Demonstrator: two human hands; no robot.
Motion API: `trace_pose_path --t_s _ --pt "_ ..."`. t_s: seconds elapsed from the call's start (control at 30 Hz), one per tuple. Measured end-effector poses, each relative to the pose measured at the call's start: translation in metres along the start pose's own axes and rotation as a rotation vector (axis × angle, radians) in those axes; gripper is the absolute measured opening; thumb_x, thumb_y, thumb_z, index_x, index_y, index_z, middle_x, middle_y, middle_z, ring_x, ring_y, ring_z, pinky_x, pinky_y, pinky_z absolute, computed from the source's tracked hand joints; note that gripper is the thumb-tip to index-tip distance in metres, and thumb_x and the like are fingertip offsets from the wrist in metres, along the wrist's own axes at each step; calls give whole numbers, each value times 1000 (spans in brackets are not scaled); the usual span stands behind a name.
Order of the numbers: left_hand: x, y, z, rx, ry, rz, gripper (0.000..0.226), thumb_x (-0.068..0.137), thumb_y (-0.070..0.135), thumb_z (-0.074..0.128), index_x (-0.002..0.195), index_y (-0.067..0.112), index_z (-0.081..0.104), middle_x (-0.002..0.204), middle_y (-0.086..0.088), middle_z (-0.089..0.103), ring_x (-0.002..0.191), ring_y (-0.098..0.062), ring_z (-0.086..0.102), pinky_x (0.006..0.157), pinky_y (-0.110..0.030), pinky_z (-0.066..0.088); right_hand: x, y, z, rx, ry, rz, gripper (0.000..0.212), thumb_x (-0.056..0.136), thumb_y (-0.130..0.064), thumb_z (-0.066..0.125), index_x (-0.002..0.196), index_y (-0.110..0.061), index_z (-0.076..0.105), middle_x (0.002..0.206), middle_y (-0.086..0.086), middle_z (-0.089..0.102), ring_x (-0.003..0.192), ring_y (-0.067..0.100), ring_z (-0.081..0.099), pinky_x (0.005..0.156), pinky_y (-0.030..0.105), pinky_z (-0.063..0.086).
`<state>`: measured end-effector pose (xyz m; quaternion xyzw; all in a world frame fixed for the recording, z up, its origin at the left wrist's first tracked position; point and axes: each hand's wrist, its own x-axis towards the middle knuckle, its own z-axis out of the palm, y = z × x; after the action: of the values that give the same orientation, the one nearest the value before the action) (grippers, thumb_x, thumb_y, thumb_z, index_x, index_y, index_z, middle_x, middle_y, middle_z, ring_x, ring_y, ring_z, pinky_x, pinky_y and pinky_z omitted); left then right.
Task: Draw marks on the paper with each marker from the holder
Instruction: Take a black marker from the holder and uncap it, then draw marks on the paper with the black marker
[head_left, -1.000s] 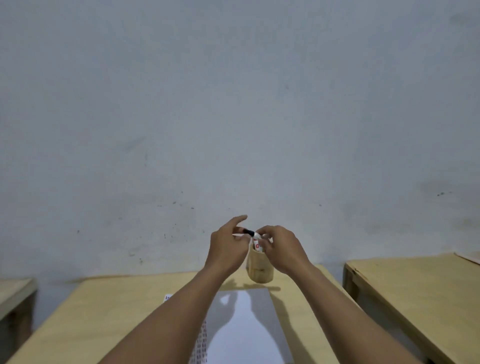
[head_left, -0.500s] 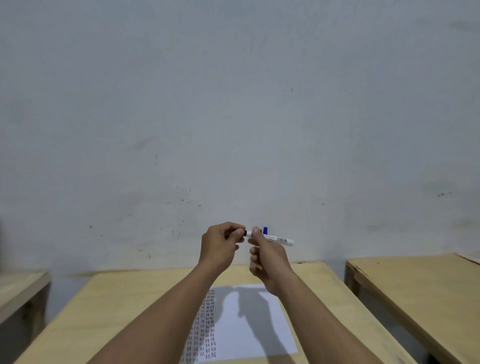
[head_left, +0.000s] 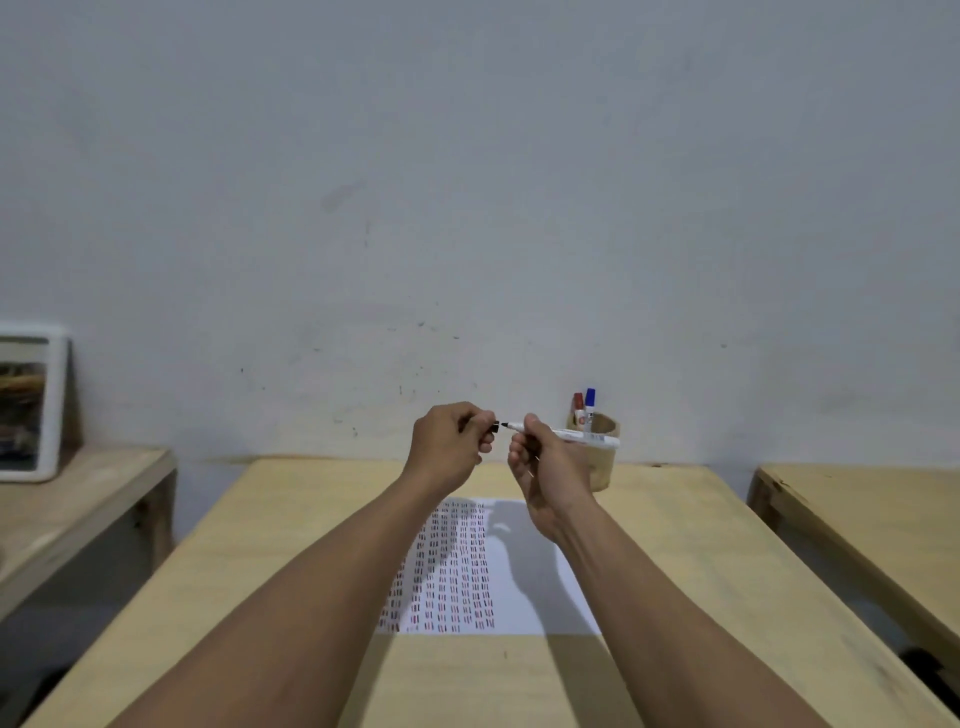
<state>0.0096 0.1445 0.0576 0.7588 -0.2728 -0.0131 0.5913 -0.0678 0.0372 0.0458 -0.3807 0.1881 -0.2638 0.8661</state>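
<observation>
My right hand (head_left: 545, 467) grips a white marker (head_left: 582, 437) held level above the table, its black tip bared and pointing left. My left hand (head_left: 449, 447) pinches the black cap (head_left: 495, 427), just clear of the tip. Behind the right hand stands a wooden holder (head_left: 605, 457) with a red marker (head_left: 578, 408) and a blue marker (head_left: 589, 408) upright in it. Below my hands lies the white paper (head_left: 524, 582), its left half filled with columns of short red and dark marks.
The paper rests on a light wooden table (head_left: 291, 571) against a grey wall. A second wooden table (head_left: 872, 519) stands to the right, across a gap. On a lower table at left leans a white-framed picture (head_left: 28, 408).
Both hands have drawn back from the holder with the marker, and the cap has come off its tip. The view has tilted down, showing more of the paper and the holder.
</observation>
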Motion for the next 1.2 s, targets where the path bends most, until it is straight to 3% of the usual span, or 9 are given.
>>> trace_pose_path --t_s 0.2,0.3,0.43,0.53,0.67,0.77,0.9,1.03,1.2 --pt "0 -50 -29 214 64 -102 9 80 18 81 83 15 73 74 -4 77 76 -19 74 73 -33 59 12 22 -4 -235 14 -5 17 95 -17 68 81 -9 66 61 1 62 50 7 58 49 19 53" --pt "-1 -80 -37 331 98 -131 12 86 10 74 97 11 78 83 -1 76 75 -11 69 66 -22 50 19 34 -7 -328 17 -9 17 95 -19 68 80 -11 66 64 1 61 53 8 57 52 21 53" --pt "-4 -108 -46 281 199 -246 20 88 10 61 79 25 71 80 -2 72 73 -19 66 67 -29 50 28 47 -13 -420 1 -20 16 95 -20 68 83 -10 67 66 1 61 57 9 57 53 22 54" --pt "-2 -126 -53 400 182 -232 24 91 9 58 91 24 76 71 11 63 76 -22 61 62 -25 43 35 52 -17 -492 2 -49 15 95 -22 67 87 -9 69 68 0 61 59 9 58 54 23 55" --pt "-2 -136 -56 497 177 -223 23 97 12 56 108 18 76 88 7 68 80 -18 54 59 -16 36 44 55 -23 -571 25 -94 16 95 -21 67 95 -5 70 70 2 62 60 9 60 53 22 55" --pt "-7 -136 -57 638 168 -161 41 100 15 55 141 17 56 113 -9 73 99 -30 65 73 -30 46 51 54 -28 -678 21 -169 17 95 -19 66 99 -3 69 74 5 65 59 8 63 52 21 54" --pt "-26 -137 -63 688 200 -133 45 101 28 46 145 18 48 125 -6 70 114 -34 62 87 -40 47 60 56 -36 -934 38 -275 21 90 -19 66 95 0 72 73 9 73 56 15 67 51 26 55" --pt "-45 -148 -73 840 22 -253 52 101 40 35 151 27 40 154 -7 46 148 -30 31 120 -55 15 67 66 -43 -1084 69 -315 25 86 -23 66 88 1 69 71 11 74 52 16 65 49 32 55" --pt "-47 -157 -74 991 -156 -251 57 101 48 18 156 39 22 168 -8 12 155 -30 1 120 -60 -3 76 79 -57 -1104 145 -292 27 81 -28 67 85 -2 69 79 10 75 71 24 71 67 38 56"
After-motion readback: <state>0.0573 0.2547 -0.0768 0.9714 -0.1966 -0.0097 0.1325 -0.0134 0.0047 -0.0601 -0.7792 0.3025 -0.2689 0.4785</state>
